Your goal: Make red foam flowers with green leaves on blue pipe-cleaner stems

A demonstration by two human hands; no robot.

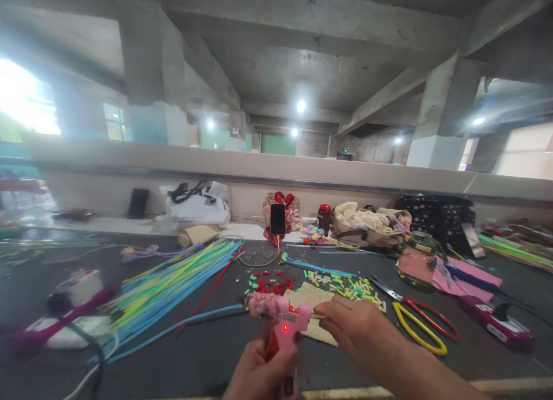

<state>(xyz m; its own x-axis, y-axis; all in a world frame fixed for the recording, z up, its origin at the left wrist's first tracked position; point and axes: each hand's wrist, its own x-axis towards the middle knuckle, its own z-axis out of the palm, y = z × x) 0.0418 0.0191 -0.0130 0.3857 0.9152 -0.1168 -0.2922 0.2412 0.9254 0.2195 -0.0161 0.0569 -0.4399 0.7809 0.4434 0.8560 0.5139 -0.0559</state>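
Note:
A pink hot glue gun (283,345) with a lit red light stands upright above the table, its nozzle end to the left. My left hand (263,368) is closed around its handle, near the red trigger. My right hand (360,325) is at the back of the gun, fingers pinched on a thin pale glue stick (317,316) that enters its rear. Tangled glue strands and fluff cover the nozzle. A blue pipe cleaner (203,316) lies to the left, one end by the nozzle. Beneath the hands is a beige cloth (319,334), partly hidden.
Pipe cleaners (173,285) lie bundled on the left. Small colored pieces (358,287) are scattered beyond the gun. To the right are scissors (421,322), a purple power strip (496,322) and a jar (417,261). A phone (277,219) stands at the back; cables (97,354) run along the left.

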